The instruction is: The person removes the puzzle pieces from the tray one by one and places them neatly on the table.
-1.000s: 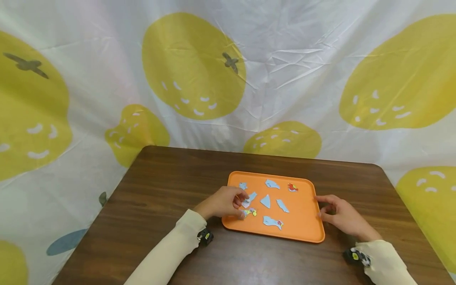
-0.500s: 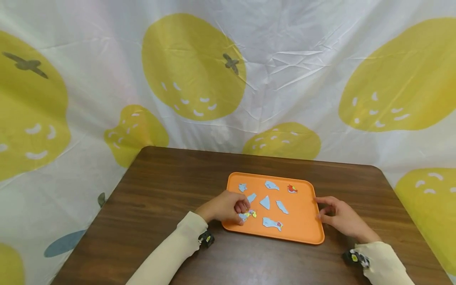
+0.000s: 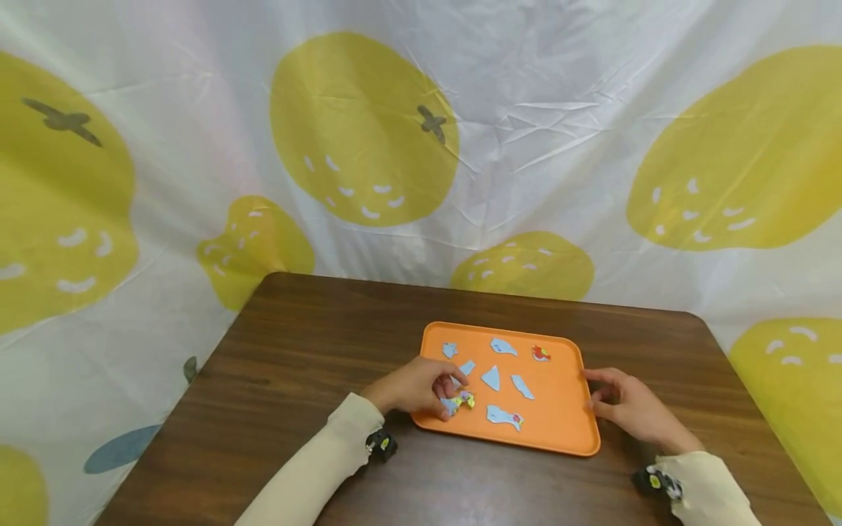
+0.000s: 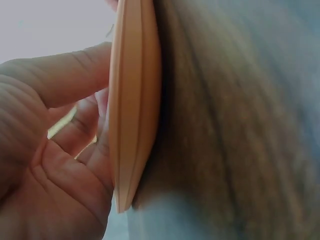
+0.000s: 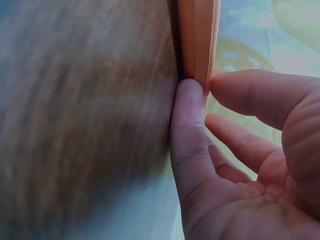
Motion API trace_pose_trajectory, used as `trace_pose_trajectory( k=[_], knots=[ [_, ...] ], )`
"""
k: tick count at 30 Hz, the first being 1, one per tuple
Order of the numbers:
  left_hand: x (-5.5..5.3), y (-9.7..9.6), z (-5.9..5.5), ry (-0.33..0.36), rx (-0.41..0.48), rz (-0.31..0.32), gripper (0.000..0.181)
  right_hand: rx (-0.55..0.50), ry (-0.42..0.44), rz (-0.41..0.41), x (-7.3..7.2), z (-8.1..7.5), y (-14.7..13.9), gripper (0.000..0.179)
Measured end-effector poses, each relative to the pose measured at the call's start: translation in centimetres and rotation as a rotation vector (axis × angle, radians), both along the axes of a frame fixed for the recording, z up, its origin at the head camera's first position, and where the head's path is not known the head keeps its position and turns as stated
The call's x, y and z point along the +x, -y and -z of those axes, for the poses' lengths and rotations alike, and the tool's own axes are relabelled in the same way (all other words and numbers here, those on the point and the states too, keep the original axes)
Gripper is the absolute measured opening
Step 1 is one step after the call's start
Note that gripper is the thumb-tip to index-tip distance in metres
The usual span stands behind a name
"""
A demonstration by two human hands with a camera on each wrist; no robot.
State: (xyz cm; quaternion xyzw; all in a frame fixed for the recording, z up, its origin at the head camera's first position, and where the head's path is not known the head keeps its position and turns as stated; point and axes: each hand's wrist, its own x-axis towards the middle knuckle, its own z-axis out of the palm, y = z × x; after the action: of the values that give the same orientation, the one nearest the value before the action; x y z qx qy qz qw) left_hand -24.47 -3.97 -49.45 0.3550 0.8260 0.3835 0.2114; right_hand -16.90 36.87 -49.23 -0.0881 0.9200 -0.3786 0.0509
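Observation:
On an orange tray point(image 3: 559, 409) lie several flat, irregular pale-blue pieces. My left hand point(image 3: 417, 386) hangs over the tray's left side, its thumb and fingers curved around a piece with yellow flowers point(image 3: 464, 400); whether they pinch it is hidden. Just above, the hand partly covers another pale piece point(image 3: 467, 367). In the left wrist view, the tray wall point(image 4: 131, 100) hides the fingertips. My right hand point(image 3: 631, 405) holds the tray's right edge, with the thumb and a finger on either side of the rim point(image 5: 200, 45) in the right wrist view.
Other pieces on the tray include a triangle point(image 3: 491, 378), a strip point(image 3: 522, 386), a red-printed piece point(image 3: 541, 353) and a flowered piece point(image 3: 504, 417). The brown wooden table point(image 3: 342, 321) ends at a lemon-print curtain point(image 3: 526, 168).
My left hand has moved down slightly from the upper left piece to the yellow-flowered piece. The pieces on the tray keep nearly the same places. My right hand stays at the tray's edge.

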Motion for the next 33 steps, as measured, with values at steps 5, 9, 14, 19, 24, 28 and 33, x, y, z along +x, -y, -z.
trace_pose_trajectory(
  k=[5, 9, 14, 19, 24, 28, 33],
  knots=[
    [-0.3, 0.4, 0.2, 0.023, 0.046, 0.051, 0.052, -0.004, -0.002, -0.001, 0.0, 0.0, 0.0, 0.057],
    [-0.5, 0.6, 0.4, 0.042, 0.094, 0.075, 0.041, -0.006, -0.001, 0.002, 0.0, 0.0, 0.0, 0.057],
    [-0.7, 0.7, 0.5, 0.062, 0.135, 0.054, 0.036, -0.004, 0.000, 0.000, 0.1, 0.1, 0.0, 0.057],
    [-0.7, 0.9, 0.3, 0.098, 0.161, 0.003, 0.039, -0.006, 0.008, -0.008, 0.0, 0.0, -0.1, 0.057],
    [-0.7, 1.0, 0.0, 0.135, 0.194, -0.017, 0.044, -0.017, 0.005, -0.014, 0.0, 0.0, -0.1, 0.056],
    [-0.7, 1.4, -0.5, 0.150, 0.210, -0.028, 0.046, -0.023, 0.008, -0.016, -0.1, 0.0, -0.1, 0.056],
    [-0.9, 2.4, -1.3, 0.144, 0.191, -0.047, 0.049, -0.010, 0.015, -0.014, 0.0, -0.1, 0.0, 0.057]
  ],
)
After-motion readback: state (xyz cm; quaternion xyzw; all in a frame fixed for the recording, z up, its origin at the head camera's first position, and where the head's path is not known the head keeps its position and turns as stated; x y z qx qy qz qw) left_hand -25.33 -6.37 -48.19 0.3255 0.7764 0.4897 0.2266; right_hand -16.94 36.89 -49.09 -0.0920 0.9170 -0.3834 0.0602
